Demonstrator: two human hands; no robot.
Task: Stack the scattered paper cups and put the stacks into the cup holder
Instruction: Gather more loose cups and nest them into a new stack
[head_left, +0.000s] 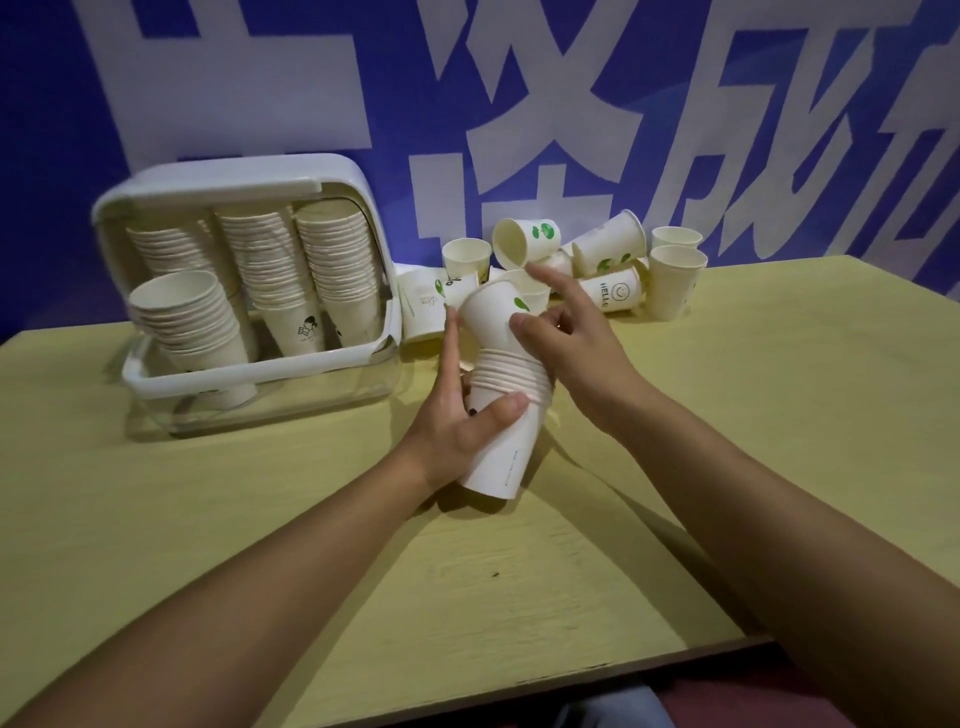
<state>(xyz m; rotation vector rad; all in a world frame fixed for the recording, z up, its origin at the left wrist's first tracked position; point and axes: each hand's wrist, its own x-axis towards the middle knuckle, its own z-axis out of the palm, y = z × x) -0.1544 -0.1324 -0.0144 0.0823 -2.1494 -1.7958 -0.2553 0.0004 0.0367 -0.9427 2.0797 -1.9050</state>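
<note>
My left hand (457, 421) grips a tilted stack of white paper cups (506, 415) above the middle of the table, thumb across the front. The top cup (491, 317), marked with a green leaf, sits partly in the stack. My right hand (566, 338) holds that cup with thumb and fingers, its index finger stretched out. Behind lie several loose paper cups (608, 260), some upright, some on their sides. The white cup holder (249, 364) stands at the left with several tall stacks (337, 270) inside.
The yellow wooden table (727, 415) ends at a front edge near my body and a right edge. A blue wall banner with white characters (519, 104) stands close behind the cups. A small dark speck (496, 574) lies on the table.
</note>
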